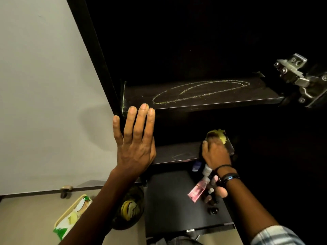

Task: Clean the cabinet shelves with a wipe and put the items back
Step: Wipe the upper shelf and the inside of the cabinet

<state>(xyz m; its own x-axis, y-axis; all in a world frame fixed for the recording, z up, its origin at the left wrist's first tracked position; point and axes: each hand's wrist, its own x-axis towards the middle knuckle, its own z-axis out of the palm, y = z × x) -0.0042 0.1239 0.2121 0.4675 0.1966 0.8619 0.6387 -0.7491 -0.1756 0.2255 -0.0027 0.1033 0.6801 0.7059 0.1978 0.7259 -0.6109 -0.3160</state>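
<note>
Nearest, well below the lower shelf [177,153] and off to its left, a green-and-white packet [72,216] on the floor. Just beneath that shelf, on a dark ledge [168,200], a pink tube [196,190] and small bottles [211,197], close under the right wrist. At the shelf's right end, right hand [215,153] pressed down, fingers curled over a bunched yellow wipe [219,136]. Wipe pinned under the fingertips, bulging out beyond them toward the back. Left of the shelf, left hand [136,147] raised flat, fingers straight, holding nothing, fingertips level with the front edge of the upper shelf [203,93]. Above, pale chalky loops [200,91] on that upper board. Farther right, a metal hinge [297,75].
</note>
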